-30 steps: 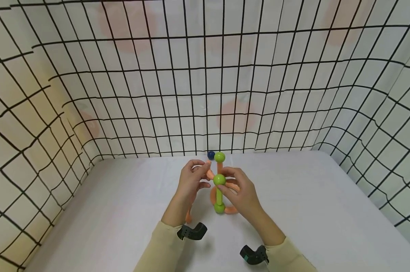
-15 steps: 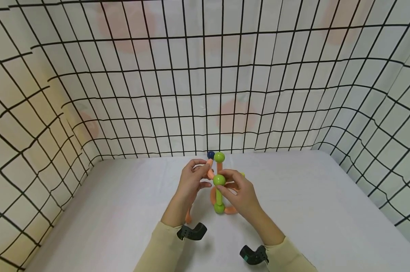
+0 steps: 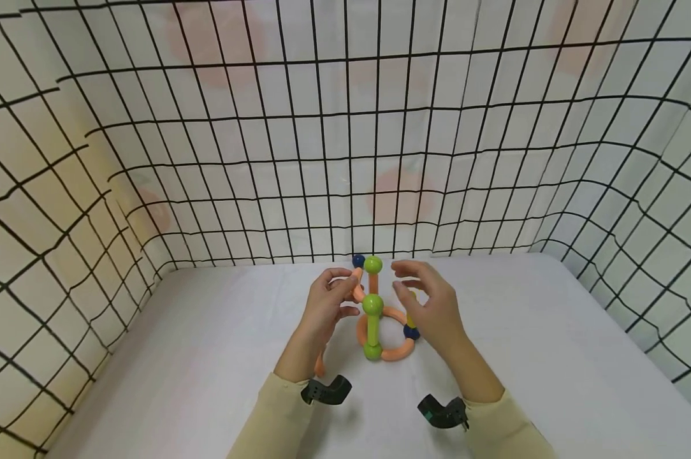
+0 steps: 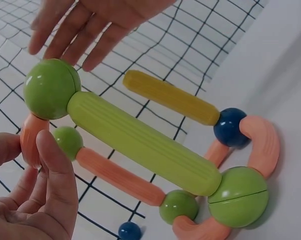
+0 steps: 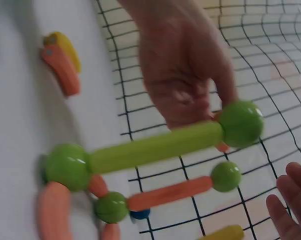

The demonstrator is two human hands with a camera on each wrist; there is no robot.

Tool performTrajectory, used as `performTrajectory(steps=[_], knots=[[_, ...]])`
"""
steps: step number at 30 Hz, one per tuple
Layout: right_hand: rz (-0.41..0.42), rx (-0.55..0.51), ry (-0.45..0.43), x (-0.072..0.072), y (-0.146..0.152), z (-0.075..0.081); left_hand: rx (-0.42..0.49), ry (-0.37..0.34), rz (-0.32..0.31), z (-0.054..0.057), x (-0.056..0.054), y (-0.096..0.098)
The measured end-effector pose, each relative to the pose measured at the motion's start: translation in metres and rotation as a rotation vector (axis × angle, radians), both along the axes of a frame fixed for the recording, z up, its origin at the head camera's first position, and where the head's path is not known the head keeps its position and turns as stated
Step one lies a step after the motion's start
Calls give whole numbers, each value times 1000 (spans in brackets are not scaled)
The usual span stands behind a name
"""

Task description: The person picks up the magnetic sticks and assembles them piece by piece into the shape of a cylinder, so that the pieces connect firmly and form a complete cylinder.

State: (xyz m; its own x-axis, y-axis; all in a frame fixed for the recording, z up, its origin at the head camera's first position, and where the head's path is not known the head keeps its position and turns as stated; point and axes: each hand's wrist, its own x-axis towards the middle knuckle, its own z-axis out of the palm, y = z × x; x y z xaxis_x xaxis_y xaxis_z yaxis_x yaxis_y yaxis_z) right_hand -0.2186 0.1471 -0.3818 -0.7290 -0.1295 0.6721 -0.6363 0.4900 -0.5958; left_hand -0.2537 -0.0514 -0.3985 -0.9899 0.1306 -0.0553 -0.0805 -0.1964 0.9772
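My left hand point(image 3: 326, 303) pinches a curved orange rod point(image 4: 29, 145) that meets the green ball point(image 4: 51, 89) atop an upright green rod point(image 4: 145, 142). That rod rises from a lower green ball point(image 4: 238, 197) in a ring of curved orange pieces point(image 3: 396, 354) on the table. Behind it, a thinner orange rod point(image 4: 120, 176) also carries a green ball point(image 4: 68, 143). A yellow rod point(image 4: 170, 97) stands on a blue ball point(image 4: 229, 127) at the ring's right side. My right hand point(image 3: 434, 306) hovers beside the structure, fingers apart and holding nothing.
A loose blue ball point(image 3: 358, 261) lies behind the structure. An orange rod point(image 5: 64, 75) and a yellow rod point(image 5: 70, 50) lie together on the white table point(image 3: 208, 357), near my left wrist. Black-grid netting point(image 3: 299, 140) encloses the back and sides.
My right hand has let go of the top green ball and moved away to the right, uncovering the ring, blue ball and yellow rod. The left hand keeps its hold on the curved orange rod.
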Motion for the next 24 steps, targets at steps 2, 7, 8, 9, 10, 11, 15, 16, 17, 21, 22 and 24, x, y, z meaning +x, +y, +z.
performTrajectory(steps=[2,7,8,9,10,11,15,16,17,21,22,24], knots=[[-1,-23,-112,-10,7,8,-8,-3,-3,0,0,1],[44,4,-411,-44,16,18,-12,-5,7,-1,0,-1],[58,19,-456,-51,16,18,-12,-3,8,-1,-1,-1],[77,30,-495,-57,17,17,-9,-2,8,-2,-1,-1],[89,51,-525,-62,17,16,-9,-2,7,-2,-1,-2],[103,70,-549,-67,17,15,-12,-2,5,-1,-1,-1],[165,107,-613,-79,13,13,-13,-4,4,-1,-2,-1],[177,115,-621,-80,12,13,-14,-2,3,-2,-2,-1],[194,116,-629,-81,10,13,-12,-1,2,-2,-2,-1],[222,136,-649,-84,5,15,-4,6,-4,-3,-3,0],[224,139,-649,-85,4,15,-1,5,-6,-3,-3,0],[225,137,-652,-84,3,16,1,3,-7,-3,-4,1]])
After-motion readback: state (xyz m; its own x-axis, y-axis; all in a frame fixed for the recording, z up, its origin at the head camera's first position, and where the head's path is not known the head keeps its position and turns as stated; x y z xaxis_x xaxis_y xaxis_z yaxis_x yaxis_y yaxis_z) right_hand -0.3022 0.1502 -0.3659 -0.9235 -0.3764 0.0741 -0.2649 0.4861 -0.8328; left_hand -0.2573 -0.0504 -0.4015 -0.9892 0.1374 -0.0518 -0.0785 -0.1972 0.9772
